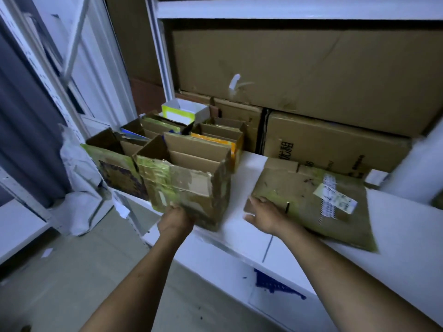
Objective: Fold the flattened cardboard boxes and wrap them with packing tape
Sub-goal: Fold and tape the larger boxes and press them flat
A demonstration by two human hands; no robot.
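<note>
At right hand point(262, 213): fingers spread on flat box point(311, 202), lying toward 2 o'clock.
Left hand point(176, 220): grips open box point(189, 185) at its bottom edge.

Hidden and unreadable parts
Left hand point(176, 221) fingertips vanish under the open box point(191, 185); label point(335, 200) print on the flattened box point(309, 202) is blurred.

This looks like a storeroom or packing room. Big flat cardboard sheets point(299, 68) lean behind a white shelf point(242, 226), and many small open boxes point(182, 149) stand packed together on the shelf's left end. Under the shelf is a bare floor point(79, 271) with bits of paper.
</note>
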